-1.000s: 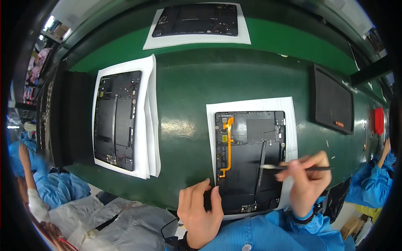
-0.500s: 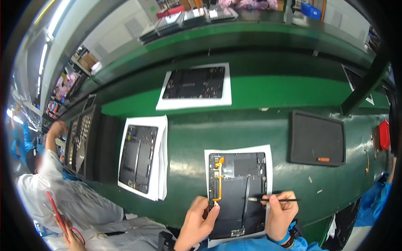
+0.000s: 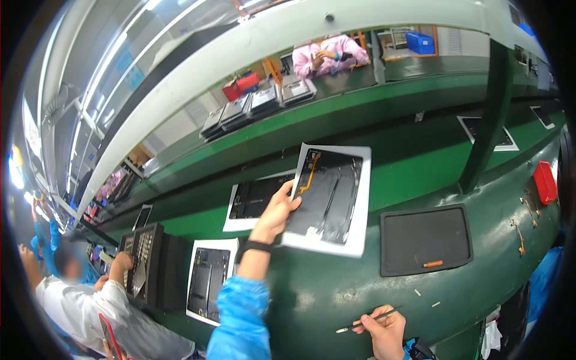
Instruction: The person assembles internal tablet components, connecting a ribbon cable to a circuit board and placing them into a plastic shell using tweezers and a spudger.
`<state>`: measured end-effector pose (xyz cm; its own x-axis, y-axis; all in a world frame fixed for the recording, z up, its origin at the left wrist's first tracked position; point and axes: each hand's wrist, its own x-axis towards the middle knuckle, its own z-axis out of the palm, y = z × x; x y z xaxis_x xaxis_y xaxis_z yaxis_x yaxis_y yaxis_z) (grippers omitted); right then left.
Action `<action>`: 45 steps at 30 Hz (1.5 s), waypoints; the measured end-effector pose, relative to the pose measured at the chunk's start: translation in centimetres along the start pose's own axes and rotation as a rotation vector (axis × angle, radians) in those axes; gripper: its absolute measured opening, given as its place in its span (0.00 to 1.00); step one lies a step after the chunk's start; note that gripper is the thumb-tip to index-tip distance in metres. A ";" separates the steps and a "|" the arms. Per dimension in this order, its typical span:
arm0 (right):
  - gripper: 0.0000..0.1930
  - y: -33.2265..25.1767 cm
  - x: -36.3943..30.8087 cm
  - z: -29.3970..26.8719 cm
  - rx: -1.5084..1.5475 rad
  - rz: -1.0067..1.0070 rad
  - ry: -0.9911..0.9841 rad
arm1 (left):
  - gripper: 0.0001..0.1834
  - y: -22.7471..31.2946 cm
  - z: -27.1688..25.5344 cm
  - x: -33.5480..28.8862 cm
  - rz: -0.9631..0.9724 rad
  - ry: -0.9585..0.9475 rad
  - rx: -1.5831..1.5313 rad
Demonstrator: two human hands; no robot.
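Note:
My left hand [image 3: 274, 215] grips the left edge of a dark tablet back housing [image 3: 339, 195], its thumb on top. An orange flex cable runs along the housing's left side, and a white sheet [image 3: 358, 240] lies under it. This housing is above the far side of the bench and overlaps another dark housing [image 3: 251, 195] on white paper. At the near edge, my right hand [image 3: 387, 335] pinches a slim black tool [image 3: 345, 329] with a pale tip that points left. A third housing [image 3: 207, 282], also on white sheets, lies left of my sleeve.
Right of centre lies a black tray [image 3: 423, 240] with a small orange-brown piece [image 3: 432, 263]. A red bin [image 3: 545, 182] and loose flex cables [image 3: 521, 240] are farther right. A green post [image 3: 489, 114] rises behind. At left, a co-worker in white [image 3: 90, 306] reaches into a parts rack [image 3: 155, 264].
My left hand has carried the housing and its sheet from the near bench to the far side. My right hand, tool still held, has come away from it. The view has tilted up.

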<state>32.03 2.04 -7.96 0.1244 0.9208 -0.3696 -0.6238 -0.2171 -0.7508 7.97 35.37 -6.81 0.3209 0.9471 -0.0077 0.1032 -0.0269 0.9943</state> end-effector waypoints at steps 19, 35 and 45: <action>0.13 -6.5 -0.5 -9.0 -0.330 -0.261 0.087 | 0.35 -8.6 -30.1 -2.8 -0.450 0.664 1.091; 0.23 -6.9 33.1 15.3 -1.694 -0.775 -0.215 | 0.38 -1.2 -17.4 -10.3 -0.016 0.723 -0.026; 0.16 -2.1 36.3 17.7 -1.771 -0.980 -0.272 | 0.50 -1.3 1.2 -34.1 0.074 0.754 0.001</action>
<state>24.19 41.72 -10.08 -0.3169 0.8796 0.3547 0.8658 0.4210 -0.2704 -1.96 2.70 -8.01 -0.4034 0.9051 0.1344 0.1073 -0.0991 0.9893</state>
